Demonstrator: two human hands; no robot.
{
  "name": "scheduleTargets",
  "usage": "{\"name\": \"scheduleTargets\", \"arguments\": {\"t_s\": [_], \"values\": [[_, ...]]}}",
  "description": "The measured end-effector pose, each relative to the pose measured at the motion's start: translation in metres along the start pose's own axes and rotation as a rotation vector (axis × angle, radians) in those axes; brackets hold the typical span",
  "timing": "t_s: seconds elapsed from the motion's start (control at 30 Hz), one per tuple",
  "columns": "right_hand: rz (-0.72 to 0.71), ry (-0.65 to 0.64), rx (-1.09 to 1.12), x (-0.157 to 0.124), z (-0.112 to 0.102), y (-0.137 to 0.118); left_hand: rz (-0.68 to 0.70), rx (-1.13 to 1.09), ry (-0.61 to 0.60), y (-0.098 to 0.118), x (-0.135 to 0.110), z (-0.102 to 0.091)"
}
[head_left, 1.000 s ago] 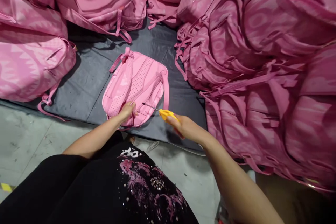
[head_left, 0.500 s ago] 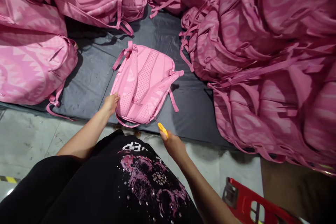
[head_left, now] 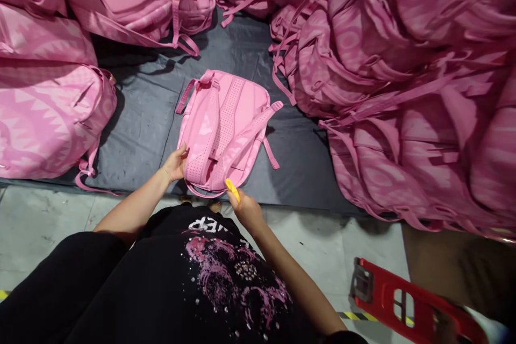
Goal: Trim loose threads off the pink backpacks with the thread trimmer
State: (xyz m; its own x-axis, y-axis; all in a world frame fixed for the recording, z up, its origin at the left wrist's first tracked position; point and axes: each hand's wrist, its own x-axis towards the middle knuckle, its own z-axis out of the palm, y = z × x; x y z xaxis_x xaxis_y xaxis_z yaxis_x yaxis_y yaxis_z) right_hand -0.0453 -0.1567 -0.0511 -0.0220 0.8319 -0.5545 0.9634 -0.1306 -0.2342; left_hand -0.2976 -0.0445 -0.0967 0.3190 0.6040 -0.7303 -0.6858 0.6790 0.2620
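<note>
A small pink backpack lies on the dark sheet with its padded back and shoulder straps facing up. My left hand is closed on its lower left edge, thumb on top and the other fingers mostly hidden. In my right hand is a small yellow-handled tool, held at the backpack's bottom edge near the lower end of a strap. The tool's working tip cannot be made out against the pink fabric.
Pink patterned backpacks are heaped at the left and back. A large pile of pink backpacks fills the right side. Dark sheeting covers the work surface. A red frame-like object stands at lower right, above the pale floor.
My right hand has moved left with the yellow-handled tool, along the backpack's bottom edge. The backpack has shifted slightly, its straps now lying differently. My left hand stays at its side.
</note>
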Motion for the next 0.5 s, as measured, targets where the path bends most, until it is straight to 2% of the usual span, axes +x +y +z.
{"name": "scheduleTargets", "arguments": {"t_s": [0.1, 0.27, 0.5], "values": [[0.023, 0.041, -0.066, 0.005, -0.002, 0.002, 0.003, -0.003, -0.009, 0.002, 0.004, -0.005], [0.343, 0.046, -0.147, -0.006, 0.002, 0.020, -0.004, -0.024, -0.093, 0.002, 0.004, -0.010], [0.328, 0.051, -0.020, -0.003, 0.012, 0.025, -0.088, 0.083, -0.174, 0.011, 0.002, -0.011]]}}
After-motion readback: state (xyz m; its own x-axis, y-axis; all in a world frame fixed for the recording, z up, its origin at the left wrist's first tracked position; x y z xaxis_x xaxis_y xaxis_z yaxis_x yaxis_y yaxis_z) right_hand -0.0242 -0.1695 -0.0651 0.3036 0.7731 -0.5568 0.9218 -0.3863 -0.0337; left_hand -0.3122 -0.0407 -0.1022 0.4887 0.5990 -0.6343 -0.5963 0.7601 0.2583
